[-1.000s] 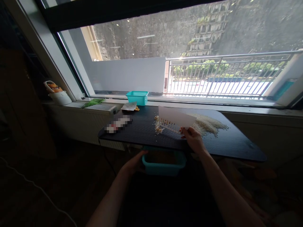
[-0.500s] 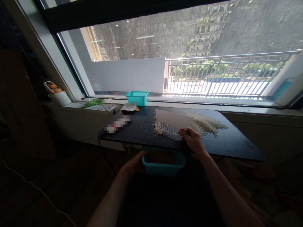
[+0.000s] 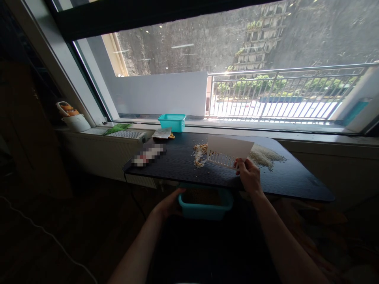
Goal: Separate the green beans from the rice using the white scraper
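My right hand (image 3: 249,174) is closed on the lower right corner of a thin white sheet with slots (image 3: 230,149), held tilted over the table. Left of the sheet lies a small heap of white grains mixed with yellowish bits (image 3: 199,155). A larger spread of pale, rice-like grains (image 3: 265,155) reaches out on its right, partly hidden behind the sheet. Below the table's front edge, my left hand (image 3: 169,203) grips the left side of a teal plastic tub (image 3: 204,212). Brownish material shows dimly inside that tub.
The dark table (image 3: 174,167) stands against the window. At its back left are another teal tub (image 3: 172,123) and a flat packet (image 3: 162,133). A blurred-out item (image 3: 148,154) lies near the left edge. A white pot (image 3: 75,122) and green cloth-like thing (image 3: 117,128) sit further left.
My right hand has moved the slotted sheet to the right, away from the mixed heap, so more of that heap shows. My left hand and the tub have stayed nearly in place.
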{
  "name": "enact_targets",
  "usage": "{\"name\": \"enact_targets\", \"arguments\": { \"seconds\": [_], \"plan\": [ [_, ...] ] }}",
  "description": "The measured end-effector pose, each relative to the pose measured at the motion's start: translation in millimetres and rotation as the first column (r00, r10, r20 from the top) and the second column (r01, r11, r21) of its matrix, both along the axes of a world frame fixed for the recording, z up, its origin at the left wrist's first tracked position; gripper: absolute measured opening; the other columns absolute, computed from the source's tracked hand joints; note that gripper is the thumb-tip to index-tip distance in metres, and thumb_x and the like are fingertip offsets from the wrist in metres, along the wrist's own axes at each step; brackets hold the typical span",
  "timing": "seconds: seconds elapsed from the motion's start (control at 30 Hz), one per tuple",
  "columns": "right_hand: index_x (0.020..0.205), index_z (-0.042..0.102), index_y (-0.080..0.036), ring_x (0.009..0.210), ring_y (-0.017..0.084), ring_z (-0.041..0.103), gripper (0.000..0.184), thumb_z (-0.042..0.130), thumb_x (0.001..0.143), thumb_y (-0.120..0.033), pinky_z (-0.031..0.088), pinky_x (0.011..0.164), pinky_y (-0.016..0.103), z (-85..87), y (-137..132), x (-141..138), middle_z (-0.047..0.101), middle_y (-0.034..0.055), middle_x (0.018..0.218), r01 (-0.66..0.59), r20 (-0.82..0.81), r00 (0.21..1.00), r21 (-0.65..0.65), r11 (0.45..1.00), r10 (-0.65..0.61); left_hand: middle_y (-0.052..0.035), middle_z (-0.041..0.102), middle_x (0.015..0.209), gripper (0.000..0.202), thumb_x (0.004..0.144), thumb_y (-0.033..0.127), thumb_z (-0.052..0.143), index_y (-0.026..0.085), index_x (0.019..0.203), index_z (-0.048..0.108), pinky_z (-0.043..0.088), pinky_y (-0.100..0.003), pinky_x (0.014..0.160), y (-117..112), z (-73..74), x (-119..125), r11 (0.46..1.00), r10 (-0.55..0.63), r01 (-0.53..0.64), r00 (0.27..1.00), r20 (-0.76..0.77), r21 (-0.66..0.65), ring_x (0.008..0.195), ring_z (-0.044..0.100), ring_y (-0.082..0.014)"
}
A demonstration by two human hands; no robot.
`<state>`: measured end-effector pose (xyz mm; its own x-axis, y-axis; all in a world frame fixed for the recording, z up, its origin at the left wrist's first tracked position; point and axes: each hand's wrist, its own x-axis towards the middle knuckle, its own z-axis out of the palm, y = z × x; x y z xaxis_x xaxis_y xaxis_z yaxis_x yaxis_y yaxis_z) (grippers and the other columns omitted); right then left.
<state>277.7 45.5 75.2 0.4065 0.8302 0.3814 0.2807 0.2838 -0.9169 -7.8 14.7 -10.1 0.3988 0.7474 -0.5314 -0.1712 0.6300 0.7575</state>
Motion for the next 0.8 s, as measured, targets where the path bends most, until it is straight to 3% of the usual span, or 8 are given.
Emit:
{"name": "enact_targets", "arguments": {
  "seconds": [0.33, 0.57, 0.8],
  "plan": [
    [0.076, 0.064, -0.018, 0.061, 0.013, 0.059, 0.044, 0.058, 0.071, -0.061, 0.055, 0.053, 0.026, 4.4, 5.4, -7.3, 0.063, 0.0019, 0.071, -0.151, -0.034, 0.988, -0.014, 0.988, 0.151, -0.0113, 0.061, 0.116, 0.054, 0.070, 0.052, 0.060, 0.020, 0.113, 0.057, 0.050, -0.047, 0.078, 2.1, -1.4, 0.2, 1.000, -0.015, 0.015, 1.000, -0.021, -0.001, 0.103, 0.057, -0.0305],
    [0.079, 0.065, -0.018, 0.065, 0.015, 0.060, 0.042, 0.061, 0.069, -0.059, 0.056, 0.053, 0.026, 2.6, 8.9, -5.0, 0.063, 0.0025, 0.072, -0.220, -0.061, 0.974, -0.043, 0.975, 0.217, -0.0108, 0.063, 0.112, 0.047, 0.074, 0.049, 0.056, 0.021, 0.111, 0.058, 0.050, -0.047, 0.079, 0.5, 2.7, 1.0, 1.000, -0.020, 0.020, 1.000, -0.009, -0.002, 0.103, 0.058, -0.0299],
    [0.081, 0.066, -0.018, 0.067, 0.015, 0.060, 0.039, 0.062, 0.070, -0.055, 0.055, 0.053, 0.025, 1.6, 6.2, -3.9, 0.064, 0.0029, 0.074, -0.240, -0.084, 0.968, -0.054, 0.969, 0.235, -0.0118, 0.061, 0.117, 0.053, 0.071, 0.051, 0.059, 0.020, 0.114, 0.057, 0.050, -0.048, 0.078, -0.4, 3.3, 1.5, 1.000, -0.006, 0.006, 1.000, -0.009, 0.002, 0.105, 0.057, -0.0312]
  ]
}}
